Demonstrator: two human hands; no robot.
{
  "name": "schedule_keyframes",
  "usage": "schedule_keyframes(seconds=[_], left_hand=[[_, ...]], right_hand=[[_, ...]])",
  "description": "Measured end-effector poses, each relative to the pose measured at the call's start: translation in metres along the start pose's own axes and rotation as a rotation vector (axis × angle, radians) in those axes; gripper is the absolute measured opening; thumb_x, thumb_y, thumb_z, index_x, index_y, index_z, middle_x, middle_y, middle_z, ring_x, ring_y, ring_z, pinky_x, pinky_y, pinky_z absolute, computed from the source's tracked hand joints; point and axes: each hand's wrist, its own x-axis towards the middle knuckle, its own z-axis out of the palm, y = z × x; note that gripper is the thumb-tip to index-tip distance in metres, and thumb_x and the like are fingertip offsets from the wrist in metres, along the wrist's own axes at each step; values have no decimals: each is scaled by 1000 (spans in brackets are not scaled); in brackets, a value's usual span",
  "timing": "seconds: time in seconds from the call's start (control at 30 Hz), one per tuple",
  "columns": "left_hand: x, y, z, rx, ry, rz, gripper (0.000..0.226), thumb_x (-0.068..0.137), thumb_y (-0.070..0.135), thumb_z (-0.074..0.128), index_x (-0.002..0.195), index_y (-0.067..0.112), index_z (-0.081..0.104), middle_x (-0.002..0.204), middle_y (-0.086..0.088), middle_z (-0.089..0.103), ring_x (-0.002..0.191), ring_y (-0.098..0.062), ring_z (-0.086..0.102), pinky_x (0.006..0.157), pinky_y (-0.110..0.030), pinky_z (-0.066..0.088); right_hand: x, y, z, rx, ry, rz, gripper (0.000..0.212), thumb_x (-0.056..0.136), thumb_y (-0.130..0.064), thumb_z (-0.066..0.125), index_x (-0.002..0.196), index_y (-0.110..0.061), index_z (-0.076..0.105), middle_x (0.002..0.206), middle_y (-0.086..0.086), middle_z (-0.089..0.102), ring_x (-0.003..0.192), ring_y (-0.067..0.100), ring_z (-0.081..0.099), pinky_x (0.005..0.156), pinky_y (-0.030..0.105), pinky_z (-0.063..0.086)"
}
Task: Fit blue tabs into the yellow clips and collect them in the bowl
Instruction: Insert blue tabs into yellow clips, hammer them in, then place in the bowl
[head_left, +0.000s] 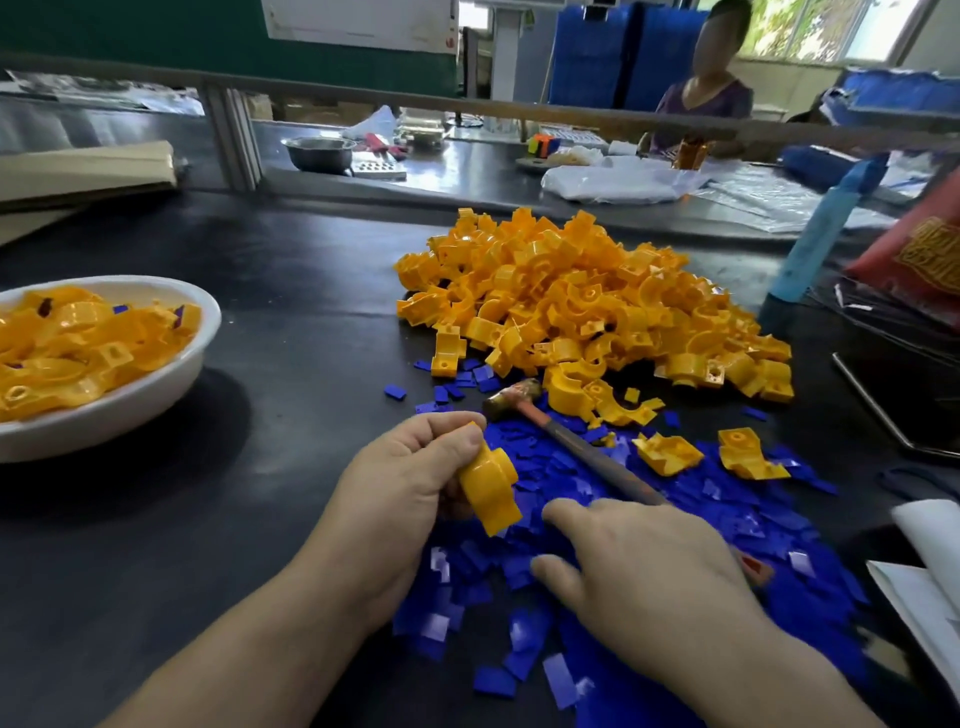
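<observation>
Far to the left of the fingers, a shallow white bowl (130, 410) stood on the dark worktop (291, 312), part-filled with glossy yellow pieces, a few showing blue. The left hand (410, 483) was held low over the worktop, its fingers (436, 434) curled round one yellow clip (491, 483) with the thumb pressed along the upper edge. The clip's rounded saddle body stuck out to the right of those fingers. It was judged a light, stiff moulded-plastic part, smooth and rather slippery, best gripped across its flat flanks so that the slot is left free (where that slot lay could not be made out). Just right of it, the right hand (649, 566) was lowered over the blue tabs (779, 525), fingers straight and spread, nothing pinched. The tabs were thin, flat, shiny rectangles, strewn thickly under and around those fingers. They were judged featherlight and liable to slide, so a fingertip pinch by the edges would be called for. A hammer (571, 441) lay slanting beyond the fingertips, its worn handle running under the right hand. Further beyond, a heap of clips (597, 301) was piled.
</observation>
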Motion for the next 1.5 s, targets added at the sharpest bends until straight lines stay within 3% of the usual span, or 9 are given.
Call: schedule_keyframes(seconds=[0.17,0.37,0.6,0.77,0.87,1.0,1.3,1.4,1.5], left_hand=[[2,10,1,-258,-21,5,60,54,9,70,113,13,58,78,-4,74,64,-18,70,51,-25,56],[2,14,-4,-254,-38,29,52,59,11,73,109,8,59,91,-12,76,71,-20,74,53,-25,57],[0,10,-2,-193,-50,35,49,54,26,77,100,13,66,73,-3,73,58,-11,65,51,-22,54],[-3,13,-3,-207,-52,42,35,66,19,69,100,11,65,67,-1,71,53,-9,65,50,-22,55],[-4,13,0,-179,-60,35,39,64,21,70,101,10,64,64,1,69,52,-8,63,49,-21,54],[-4,10,1,-149,-74,15,44,63,22,73,104,10,66,66,1,69,55,-8,64,49,-21,53],[-4,4,2,-56,-48,8,50,50,34,81,96,17,73,74,0,73,62,-11,67,52,-21,52],[-5,3,1,-12,-57,3,40,50,39,81,88,27,77,80,0,75,65,-11,67,54,-21,52],[-7,4,3,32,-63,5,34,54,41,78,87,37,75,77,5,75,61,-6,65,53,-20,50]], right_hand=[[6,3,11,86,89,4,23,93,-50,38,105,-33,50,99,-10,60,85,13,60,65,31,49],[6,8,9,251,211,40,15,92,-49,41,95,-37,48,84,-12,59,75,6,56,67,30,51],[6,9,7,309,267,41,15,93,-49,38,97,-37,47,81,-12,59,73,5,57,68,29,51],[5,5,8,128,101,22,48,85,-69,35,124,-42,35,101,-9,63,93,16,60,64,34,47],[8,3,13,107,120,-18,33,93,-55,35,116,-36,50,102,-9,62,90,15,61,66,34,51],[10,7,17,163,196,-5,24,96,-47,35,105,-33,53,97,-9,62,86,12,60,72,33,52],[8,12,5,527,432,79,28,95,-38,41,116,-35,59,86,-17,54,82,-3,51,65,12,40],[5,10,-1,829,406,118,26,93,-40,42,112,-41,60,72,-10,60,73,-2,58,58,18,49],[4,8,-9,1227,332,132,22,93,-23,53,107,-38,60,71,-5,70,64,7,67,57,17,53]])
